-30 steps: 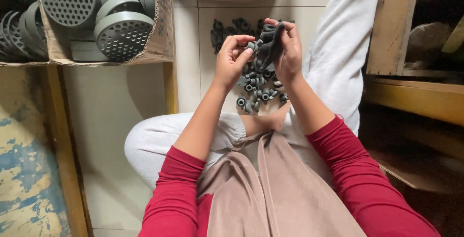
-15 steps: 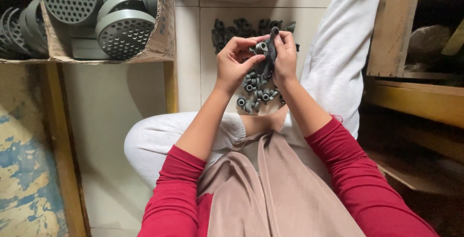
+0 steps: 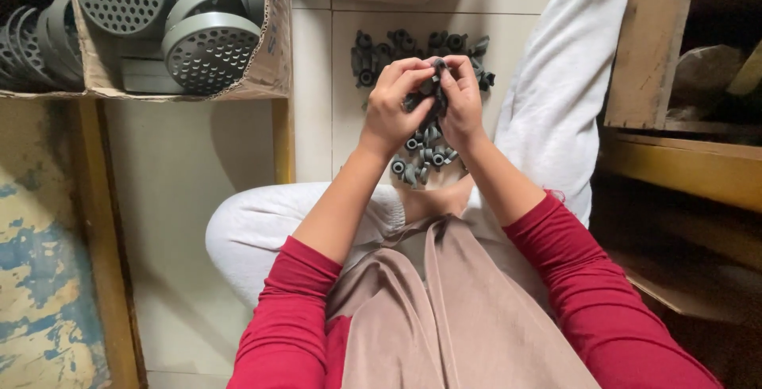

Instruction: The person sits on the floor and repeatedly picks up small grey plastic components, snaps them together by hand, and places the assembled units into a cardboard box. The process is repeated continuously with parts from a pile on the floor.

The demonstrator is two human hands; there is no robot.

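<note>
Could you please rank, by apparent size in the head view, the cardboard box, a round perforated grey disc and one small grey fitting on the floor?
1. Brown cardboard box
2. Round perforated grey plastic disc
3. Small grey tubular fitting

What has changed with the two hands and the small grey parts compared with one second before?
Both hands came closer together: the left hand and right hand now pinch one small grey part between their fingertips, fingers curled in. It was held before too. The pile of grey parts on the floor and the cardboard box stayed put.
</note>
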